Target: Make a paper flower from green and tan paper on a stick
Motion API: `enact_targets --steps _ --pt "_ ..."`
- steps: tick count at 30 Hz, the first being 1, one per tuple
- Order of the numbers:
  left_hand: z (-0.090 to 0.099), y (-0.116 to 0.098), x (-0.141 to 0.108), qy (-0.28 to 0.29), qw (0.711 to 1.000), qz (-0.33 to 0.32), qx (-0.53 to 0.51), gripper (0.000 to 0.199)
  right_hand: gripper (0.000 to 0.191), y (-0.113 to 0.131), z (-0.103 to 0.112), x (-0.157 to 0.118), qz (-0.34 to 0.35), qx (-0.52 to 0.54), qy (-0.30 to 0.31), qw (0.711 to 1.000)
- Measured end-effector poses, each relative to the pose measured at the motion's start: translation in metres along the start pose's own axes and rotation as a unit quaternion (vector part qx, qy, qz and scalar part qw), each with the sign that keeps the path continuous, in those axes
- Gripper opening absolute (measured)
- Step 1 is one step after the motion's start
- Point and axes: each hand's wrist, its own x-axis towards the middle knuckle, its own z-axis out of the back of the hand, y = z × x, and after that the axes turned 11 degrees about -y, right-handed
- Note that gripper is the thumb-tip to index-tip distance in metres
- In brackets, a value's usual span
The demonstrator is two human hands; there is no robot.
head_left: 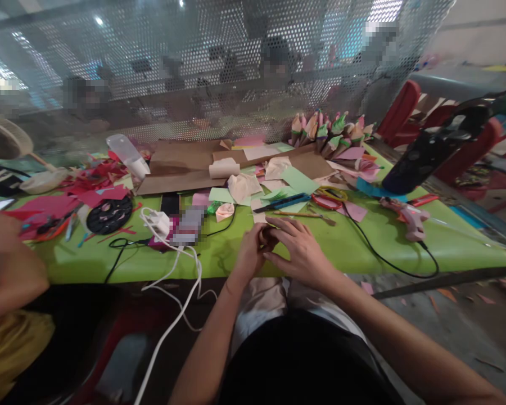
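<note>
Close together at the table's front edge are my left hand (252, 250) and my right hand (298, 246). The left fingers are curled in, with their tips meeting the right hand. My right fingers bend over them, thumb below. Whatever small thing lies between the fingertips is hidden. Just beyond is a strip of pale paper (260, 216); I cannot tell whether it touches the fingers. A brush-like stick (306, 214), a blue-and-black cutter (283, 202) and scissors with red and yellow handles (329, 199) lie past my right hand. A small pink paper rose (225, 212) is ahead of my left hand.
A pink glue gun (409, 218) with a black cord lies right, near a dark bottle (421, 154). Paper cones (331, 135) stand behind. White cables (191, 281) hang over the edge at left, beside another person's arm (12, 259). Perforated metal sheet (236, 67) backs the table.
</note>
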Motion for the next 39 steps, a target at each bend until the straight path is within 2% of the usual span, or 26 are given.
enact_targets --steps 5,8,16,20,23,26,34,39 --pt "0.001 -0.018 -0.001 0.041 0.993 0.053 -0.1 0.022 0.028 0.002 0.03 0.007 0.03 -0.002 0.024 0.999" --pt "0.003 -0.023 -0.002 0.061 0.99 0.058 -0.115 0.019 0.025 0.002 0.037 0.008 0.039 0.011 0.043 0.998" --pt "0.004 -0.015 -0.001 0.09 0.992 0.046 -0.078 0.02 0.025 0.0 0.021 0.006 0.044 -0.021 0.053 0.997" --pt "0.003 -0.012 -0.001 0.078 0.992 0.055 -0.088 0.019 0.024 0.0 0.015 0.006 0.042 -0.029 0.049 0.997" --pt "0.002 -0.013 -0.001 0.067 0.99 0.054 -0.112 0.02 0.029 -0.004 0.017 0.007 0.048 -0.003 0.054 0.997" --pt "0.001 -0.011 -0.002 0.063 0.993 0.056 -0.088 0.021 0.03 -0.01 0.023 0.008 0.048 0.022 0.051 0.997" --pt "0.002 -0.004 -0.001 0.068 0.994 0.05 -0.062 0.021 0.031 -0.014 0.016 0.008 0.062 -0.004 0.065 0.996" --pt "-0.001 -0.005 -0.001 0.041 0.995 0.061 -0.066 0.022 0.03 -0.02 0.028 0.013 0.059 0.016 0.048 0.997"
